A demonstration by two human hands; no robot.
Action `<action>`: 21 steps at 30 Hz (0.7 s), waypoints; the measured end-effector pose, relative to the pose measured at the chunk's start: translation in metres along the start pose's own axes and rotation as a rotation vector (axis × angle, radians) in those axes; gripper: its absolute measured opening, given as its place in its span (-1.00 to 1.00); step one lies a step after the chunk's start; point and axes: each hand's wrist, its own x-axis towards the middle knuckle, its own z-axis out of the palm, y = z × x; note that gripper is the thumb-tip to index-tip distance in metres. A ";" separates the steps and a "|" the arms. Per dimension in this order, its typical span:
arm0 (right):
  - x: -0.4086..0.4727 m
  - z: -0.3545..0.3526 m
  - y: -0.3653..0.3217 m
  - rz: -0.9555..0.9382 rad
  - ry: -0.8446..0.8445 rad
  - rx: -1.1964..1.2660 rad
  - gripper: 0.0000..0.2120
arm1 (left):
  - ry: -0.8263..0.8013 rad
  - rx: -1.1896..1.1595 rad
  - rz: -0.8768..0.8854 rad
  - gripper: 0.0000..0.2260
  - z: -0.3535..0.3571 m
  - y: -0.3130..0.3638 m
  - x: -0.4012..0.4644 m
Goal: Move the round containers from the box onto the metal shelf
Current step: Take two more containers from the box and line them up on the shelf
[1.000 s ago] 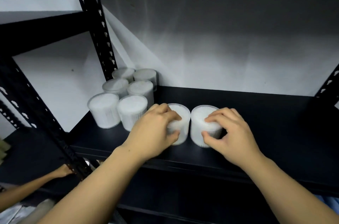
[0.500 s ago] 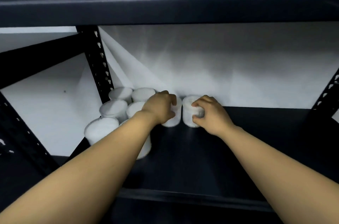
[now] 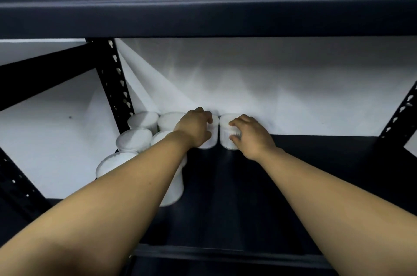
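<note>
Both arms reach deep over the dark metal shelf (image 3: pixel 259 196) toward the white back wall (image 3: pixel 270 86). The left hand (image 3: pixel 194 127) grips one white round container (image 3: pixel 212 138); the right hand (image 3: pixel 250 134) grips another container (image 3: pixel 226 132) just beside it. Six more containers (image 3: pixel 135 140) cluster at left, by the perforated upright (image 3: pixel 116 81).

Two arms of the person come into view from the bottom edge. Both forearms are bare: no sleeve covers any part that shows. The wrists carry no watch, band or bracelet. The left hand (image 3: pixel 194 127) wears no glove, and no ring is visible on it. The right hand (image 3: pixel 250 134) is bare in the same way, with no glove and no ring to see. The fingernails are too small and blurred to tell anything about them.
</note>
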 end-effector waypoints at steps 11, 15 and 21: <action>-0.058 -0.044 0.000 0.009 -0.002 0.151 -0.55 | 0.144 -0.125 0.031 -0.65 -0.020 0.054 -0.074; -0.108 -0.049 0.002 0.030 0.009 0.227 -0.64 | 0.152 -0.132 0.086 -0.69 -0.006 0.081 -0.126; -0.170 -0.041 -0.002 0.083 0.143 0.288 -0.81 | 0.142 -0.137 0.021 -0.69 0.022 0.106 -0.189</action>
